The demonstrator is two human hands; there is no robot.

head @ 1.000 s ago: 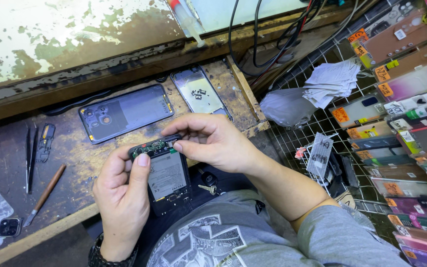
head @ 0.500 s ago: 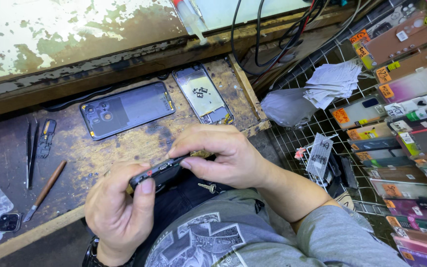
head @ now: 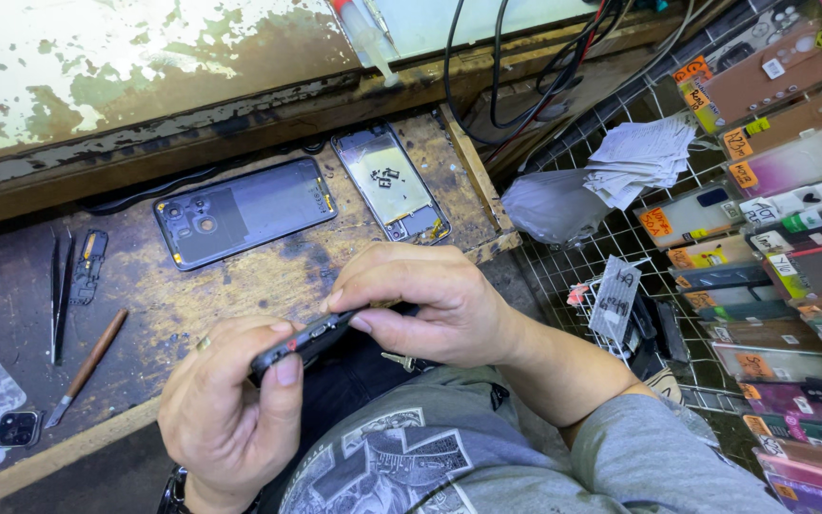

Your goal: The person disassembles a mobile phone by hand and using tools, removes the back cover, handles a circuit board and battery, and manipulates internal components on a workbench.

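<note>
Now both hands grip the dark phone (head: 302, 341) edge-on, off the workbench's (head: 240, 286) front edge: left hand (head: 225, 419) clamps its lower end, right hand (head: 430, 305) pinches the upper.

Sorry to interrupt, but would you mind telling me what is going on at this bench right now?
A person seated at a worn wooden workbench holds an opened dark phone edge-on over their lap, with the left hand gripping its near end and the right hand pinching the far end. On the bench lie a dark phone back frame, a second stripped phone body, tweezers and a wooden-handled tool. Phone cases hang on a wire rack to the right.
</note>
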